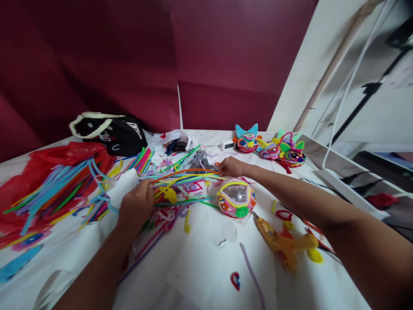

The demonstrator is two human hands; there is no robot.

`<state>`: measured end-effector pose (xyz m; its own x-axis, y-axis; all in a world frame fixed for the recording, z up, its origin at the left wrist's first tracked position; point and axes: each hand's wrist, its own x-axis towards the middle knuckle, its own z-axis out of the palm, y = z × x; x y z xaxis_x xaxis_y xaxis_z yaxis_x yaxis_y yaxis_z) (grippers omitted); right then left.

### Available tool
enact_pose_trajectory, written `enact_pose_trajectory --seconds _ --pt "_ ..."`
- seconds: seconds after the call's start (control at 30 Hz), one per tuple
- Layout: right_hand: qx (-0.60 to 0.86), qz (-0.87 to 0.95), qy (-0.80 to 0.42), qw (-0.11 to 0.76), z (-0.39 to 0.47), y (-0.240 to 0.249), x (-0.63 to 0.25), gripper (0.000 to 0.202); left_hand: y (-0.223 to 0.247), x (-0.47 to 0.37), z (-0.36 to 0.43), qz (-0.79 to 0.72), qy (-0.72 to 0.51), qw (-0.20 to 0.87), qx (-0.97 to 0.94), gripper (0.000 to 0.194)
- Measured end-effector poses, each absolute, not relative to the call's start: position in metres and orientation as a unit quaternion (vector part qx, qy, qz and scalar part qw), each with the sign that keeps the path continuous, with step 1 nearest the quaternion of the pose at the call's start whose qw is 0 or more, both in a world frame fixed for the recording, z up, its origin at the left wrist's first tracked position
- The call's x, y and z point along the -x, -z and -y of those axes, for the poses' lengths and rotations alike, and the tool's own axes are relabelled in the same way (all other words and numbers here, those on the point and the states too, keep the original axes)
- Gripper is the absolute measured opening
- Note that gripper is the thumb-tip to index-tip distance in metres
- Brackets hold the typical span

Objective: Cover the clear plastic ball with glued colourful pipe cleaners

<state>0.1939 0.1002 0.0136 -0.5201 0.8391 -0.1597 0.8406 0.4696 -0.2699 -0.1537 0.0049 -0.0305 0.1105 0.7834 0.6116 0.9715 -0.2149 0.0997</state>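
Observation:
An orange pipe cleaner arches between my two hands over the middle of the table. My left hand has its fingers closed around the near left end. At the other end, the fingers of my right hand are pinched together on it. Just below my right hand sits a round craft piece with a clear dome and yellow, pink, green and orange trim. Beneath the orange strand lies a spread of loose coloured pipe cleaners. A yellow and orange glue gun rests to the right, its nozzle close to the craft piece.
A red plastic bag with many pipe cleaners lies left, before a black pouch. Finished animal-like ornaments stand at the back right. A lilac pipe cleaner and a small red-blue loop lie in front. Cables run along the right.

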Motion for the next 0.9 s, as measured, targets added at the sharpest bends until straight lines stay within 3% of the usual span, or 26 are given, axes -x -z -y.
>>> enact_pose_trajectory --seconds 0.3,0.43,0.6,0.7,0.9 --pt "-0.494 -0.844 0.201 -0.061 -0.098 -0.019 -0.201 0.036 0.008 0.130 0.006 0.536 0.234 0.307 0.751 0.032" --pt "-0.481 -0.836 0.248 -0.086 -0.097 -0.018 -0.209 0.035 0.002 0.108 -0.008 0.487 0.225 0.242 0.808 0.033" --pt "-0.466 -0.829 0.289 -0.108 -0.097 -0.011 -0.211 0.035 0.001 0.086 -0.036 0.511 0.121 0.162 0.836 0.036" --pt "-0.470 -0.828 0.287 -0.107 -0.099 -0.010 -0.208 0.036 0.004 0.081 -0.047 0.522 0.104 0.151 0.833 0.024" --pt "-0.494 -0.836 0.230 -0.063 -0.099 -0.013 -0.203 0.035 0.018 0.086 -0.057 0.529 0.129 0.146 0.826 0.022"
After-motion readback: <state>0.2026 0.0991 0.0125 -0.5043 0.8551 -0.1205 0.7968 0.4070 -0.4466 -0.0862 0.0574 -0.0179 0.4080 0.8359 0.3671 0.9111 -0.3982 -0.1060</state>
